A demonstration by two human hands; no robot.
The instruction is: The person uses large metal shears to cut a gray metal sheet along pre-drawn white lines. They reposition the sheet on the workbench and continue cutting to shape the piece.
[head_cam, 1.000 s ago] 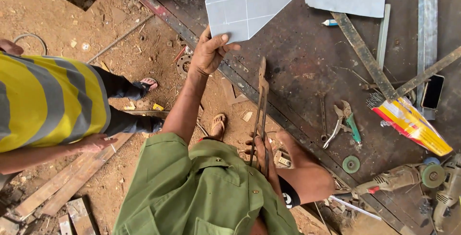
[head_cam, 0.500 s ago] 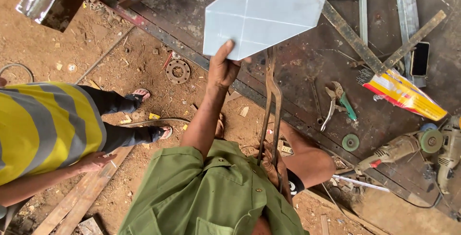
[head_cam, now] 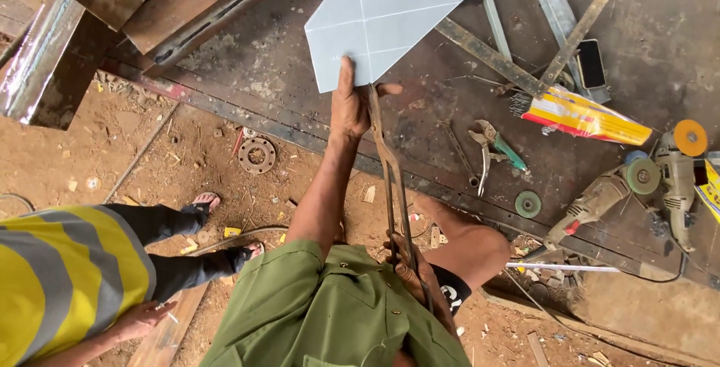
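A: Item one?
B: Metal sheet [head_cam: 390, 14], pale grey, flat, scored with straight lines. Lies on the dark steel table [head_cam: 300, 67] at the top of the view, its lower corner pointing toward the person

A: Position against the hands?
B: Left hand [head_cam: 351, 104] pressed on the sheet's lower corner, fingers lying up over the sheet's face, thumb stretched out to the right; whether the hand pins the sheet or pinches its edge cannot be told. The sheet spreads up and away from that hand

A: Item two?
B: Long tin snips [head_cam: 390, 179], rusty brown. Tip meets the sheet's lower edge just beside the left thumb; handles run down to the right hand [head_cam: 416, 281], which is clenched around them close to the green shirt [head_cam: 330, 314]

A: Surroundings, table?
B: Pliers with a green grip [head_cam: 491, 145] right of the snips; yellow and red packet [head_cam: 585, 117]; dark phone [head_cam: 591, 64]; two angle grinders [head_cam: 637, 187] at the right edge; loose grinding disc [head_cam: 528, 204]; flat steel strips [head_cam: 487, 55] crossing near the sheet

A: Surroundings, ground?
B: Round flange [head_cam: 256, 155] on the dirt; second person in a yellow and grey striped top [head_cam: 60, 277], lower left, well apart from the sheet
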